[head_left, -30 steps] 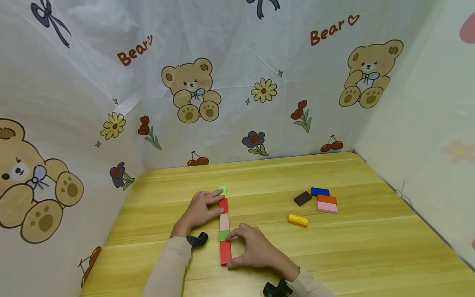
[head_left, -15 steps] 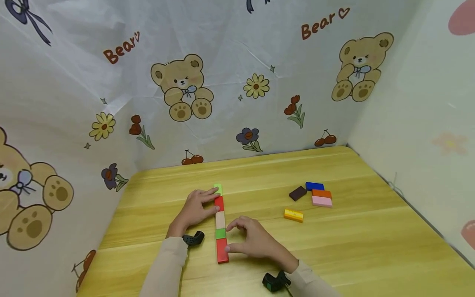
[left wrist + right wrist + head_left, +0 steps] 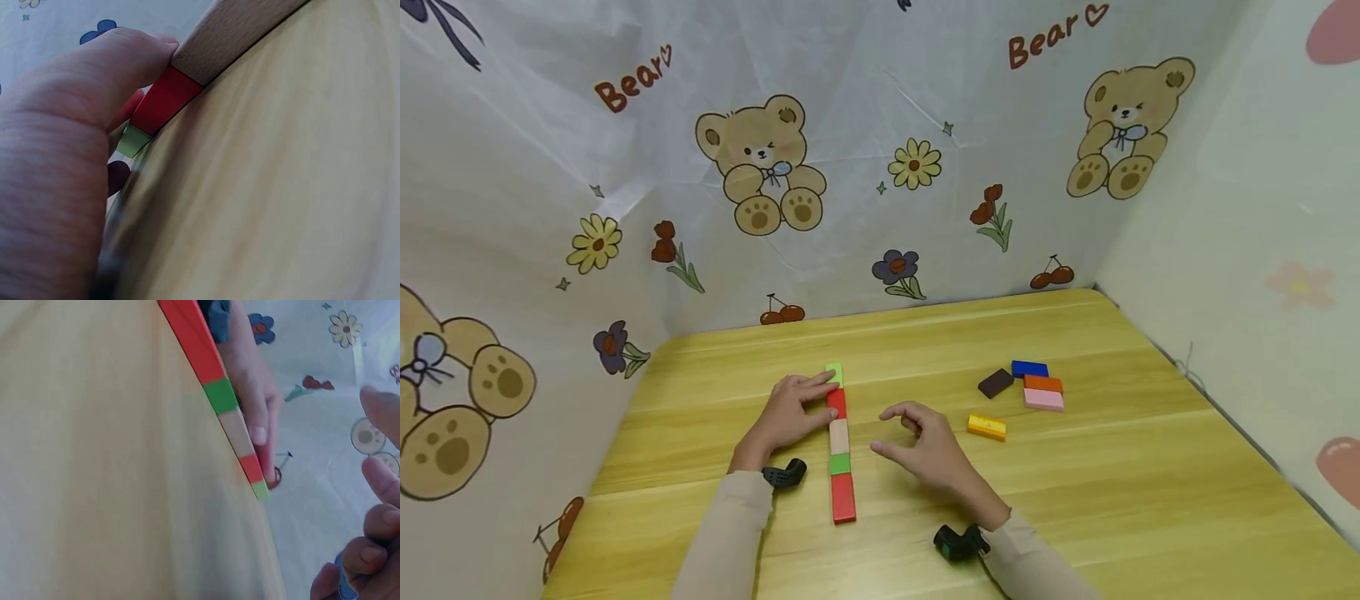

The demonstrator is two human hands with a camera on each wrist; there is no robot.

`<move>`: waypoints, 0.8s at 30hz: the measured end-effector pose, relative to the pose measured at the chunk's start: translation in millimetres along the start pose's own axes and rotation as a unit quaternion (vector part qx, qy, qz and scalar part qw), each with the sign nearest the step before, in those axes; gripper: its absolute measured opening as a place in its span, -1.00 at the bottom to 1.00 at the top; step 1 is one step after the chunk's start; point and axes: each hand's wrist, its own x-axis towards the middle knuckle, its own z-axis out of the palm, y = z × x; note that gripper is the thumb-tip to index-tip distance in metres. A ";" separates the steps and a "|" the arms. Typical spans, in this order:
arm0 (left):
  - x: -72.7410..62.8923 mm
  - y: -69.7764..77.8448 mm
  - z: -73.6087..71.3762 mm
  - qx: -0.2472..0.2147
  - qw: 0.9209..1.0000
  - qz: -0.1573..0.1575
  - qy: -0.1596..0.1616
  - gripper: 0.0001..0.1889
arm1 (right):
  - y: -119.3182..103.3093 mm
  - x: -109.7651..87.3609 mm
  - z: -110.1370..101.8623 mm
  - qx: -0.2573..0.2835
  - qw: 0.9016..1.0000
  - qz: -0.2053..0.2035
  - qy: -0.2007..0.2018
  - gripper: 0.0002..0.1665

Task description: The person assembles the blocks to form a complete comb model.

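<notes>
Flat coloured blocks lie end to end in a straight row on the table. From the far end come a light green block (image 3: pixel 836 374), a red block (image 3: pixel 838 402) and a plain wooden block (image 3: pixel 839 437). A green block (image 3: pixel 839 464) and a longer red block (image 3: pixel 843 498) make up the near end. My left hand (image 3: pixel 789 412) rests along the row's far left side, fingers on the light green block, thumb at the far red one where it meets the wood. To the right of the row, apart from it, my right hand (image 3: pixel 931 444) holds nothing, thumb and forefinger spread.
Further right lie a yellow block (image 3: pixel 987 427), a dark brown block (image 3: pixel 996 383), a blue block (image 3: pixel 1030 369), an orange block (image 3: pixel 1043 384) and a pink block (image 3: pixel 1043 400). Behind the wooden table (image 3: pixel 1112 475) hangs a bear-print sheet (image 3: pixel 850 108).
My right hand has left the near end of the row and moved away to the right and forward. The left hand stays at the far blocks. The head view has shifted slightly.
</notes>
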 end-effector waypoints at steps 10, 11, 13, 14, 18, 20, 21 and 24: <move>-0.8 -1.1 0.7 -0.005 1.000 0.014 0.010 -0.43 | 18.4 6.9 -35.9 0.001 0.990 -0.012 0.138 -0.61; -1.2 -0.8 1.0 -0.006 1.000 0.014 0.011 -0.42 | 20.2 7.4 -39.3 -0.005 0.989 -0.010 0.148 -0.60; -1.9 0.1 1.1 -0.008 1.000 0.012 0.010 -0.42 | 24.1 8.8 -46.1 -0.018 0.985 -0.003 0.169 -0.59; -1.9 0.5 1.1 -0.009 1.000 0.010 0.009 -0.42 | 26.1 9.6 -49.6 -0.026 0.983 0.001 0.180 -0.58; -1.7 1.2 0.6 -0.008 1.000 0.006 0.010 -0.43 | 34.4 11.9 -63.9 -0.039 0.977 0.029 0.207 -0.53; -1.4 1.3 0.4 -0.007 1.000 0.006 0.010 -0.43 | 38.7 12.1 -70.8 -0.039 0.974 0.041 0.219 -0.51; -1.2 1.3 0.4 -0.006 1.000 0.006 0.009 -0.44 | 40.9 11.9 -74.1 -0.041 0.973 0.045 0.223 -0.50; -0.3 1.3 0.6 -0.004 1.000 0.006 0.008 -0.44 | 47.7 11.3 -82.5 -0.054 0.968 0.055 0.238 -0.47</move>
